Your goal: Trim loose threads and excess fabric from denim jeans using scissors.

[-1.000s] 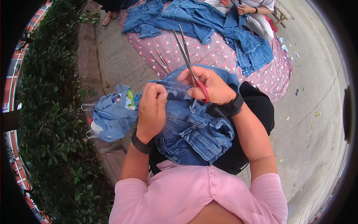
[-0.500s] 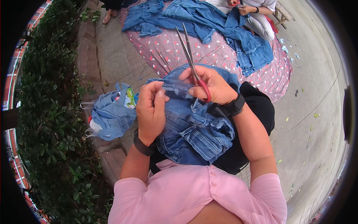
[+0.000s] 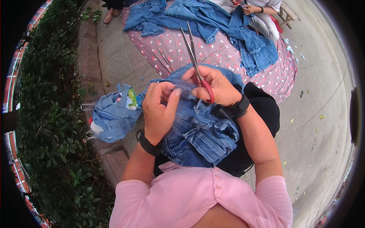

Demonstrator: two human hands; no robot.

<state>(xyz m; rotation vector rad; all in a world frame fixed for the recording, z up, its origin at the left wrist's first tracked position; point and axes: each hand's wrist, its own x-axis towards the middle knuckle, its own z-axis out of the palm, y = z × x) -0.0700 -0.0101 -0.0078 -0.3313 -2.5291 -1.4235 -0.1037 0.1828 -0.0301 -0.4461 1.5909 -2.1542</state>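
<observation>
- Left hand (image 3: 159,112): at the denim (image 3: 207,142) on the lap (image 3: 262,114), thumb and fingers (image 3: 174,95) seemingly parted; pinch unclear.
- Right hand (image 3: 219,90): clasps red-handled scissors (image 3: 196,68).
- Best keep blades (image 3: 187,44) aimed away, denim taut.

I'm outside in daylight, with a leafy green hedge (image 3: 47,125) and a stone curb (image 3: 88,57) on my left, gray pavement (image 3: 311,98) on my right, and a little stool (image 3: 288,14) up ahead.
</observation>
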